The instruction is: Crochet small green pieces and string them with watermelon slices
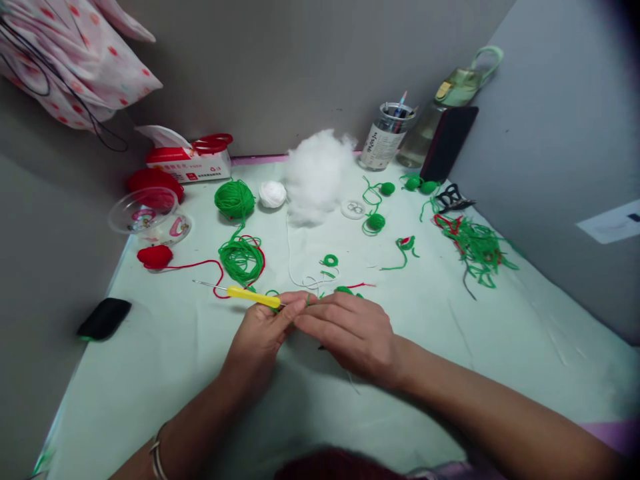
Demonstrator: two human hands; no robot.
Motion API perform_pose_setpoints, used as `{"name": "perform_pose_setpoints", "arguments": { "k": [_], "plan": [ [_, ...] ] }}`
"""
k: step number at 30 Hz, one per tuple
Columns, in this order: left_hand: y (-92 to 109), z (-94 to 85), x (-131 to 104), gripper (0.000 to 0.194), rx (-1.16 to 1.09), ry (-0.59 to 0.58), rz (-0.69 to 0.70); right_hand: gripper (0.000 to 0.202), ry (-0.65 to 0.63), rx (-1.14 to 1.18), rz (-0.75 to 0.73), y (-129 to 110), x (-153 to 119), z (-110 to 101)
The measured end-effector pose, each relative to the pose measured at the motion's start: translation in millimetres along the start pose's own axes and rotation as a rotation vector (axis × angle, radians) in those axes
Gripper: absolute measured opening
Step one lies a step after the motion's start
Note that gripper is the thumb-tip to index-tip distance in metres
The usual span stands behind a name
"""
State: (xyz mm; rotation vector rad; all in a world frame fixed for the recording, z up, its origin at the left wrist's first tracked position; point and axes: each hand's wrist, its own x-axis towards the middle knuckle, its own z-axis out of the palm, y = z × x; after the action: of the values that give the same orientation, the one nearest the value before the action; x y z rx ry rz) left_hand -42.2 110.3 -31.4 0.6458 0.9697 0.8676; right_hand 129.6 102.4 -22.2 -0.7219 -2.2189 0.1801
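Note:
A crochet hook with a yellow handle point(254, 297) is held in my left hand point(260, 333), pinched between thumb and fingers, its thin metal end pointing left. My right hand point(357, 330) meets the left fingertips, its fingers pressed together and bent over whatever lies beneath. A bit of green yarn point(309, 299) shows where the two hands touch; the rest there is hidden. Just behind the right hand lies a green crocheted piece point(345, 291), partly covered, with a red strand beside it. A small green ring point(330, 261) lies a little farther back.
At the back stand a green yarn ball point(235, 199), white yarn ball point(273, 194), white stuffing point(320, 173), tissue box point(190, 163), pen can point(385, 139) and bottle point(430, 120). Yarn scraps point(477, 250) lie right; red yarn point(155, 257) and a black object point(105, 319) lie left.

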Motion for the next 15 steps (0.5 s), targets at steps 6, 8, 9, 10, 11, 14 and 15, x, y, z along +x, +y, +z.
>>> {"name": "perform_pose_setpoints", "arguments": {
  "k": [6,8,9,10,11,14,15],
  "plan": [
    [1.5,-1.8,1.8,0.027,-0.062,0.024,0.018,0.022,0.137,0.143,0.184,-1.7,3.4,2.5],
    [-0.4,-1.8,1.5,0.026,-0.024,0.028,0.053,0.018,0.182,0.198,0.276,-2.1,4.6,4.8],
    [-1.6,-1.7,1.3,0.023,0.004,0.037,0.081,0.016,0.197,0.217,0.327,-1.9,5.0,6.0],
    [-2.9,-1.6,1.1,0.020,0.033,0.049,0.110,0.013,0.205,0.240,0.385,-1.5,5.3,7.0],
    [-4.2,-1.5,1.0,0.017,0.062,0.062,0.142,0.011,0.206,0.267,0.450,-0.8,5.4,8.0],
    [-6.6,-1.8,1.1,0.011,0.135,0.077,0.215,0.007,0.185,0.374,0.638,1.9,5.3,9.3],
    [-7.0,-2.1,1.3,0.010,0.155,0.073,0.231,0.007,0.177,0.400,0.674,2.8,5.2,9.1]
  ]
}}
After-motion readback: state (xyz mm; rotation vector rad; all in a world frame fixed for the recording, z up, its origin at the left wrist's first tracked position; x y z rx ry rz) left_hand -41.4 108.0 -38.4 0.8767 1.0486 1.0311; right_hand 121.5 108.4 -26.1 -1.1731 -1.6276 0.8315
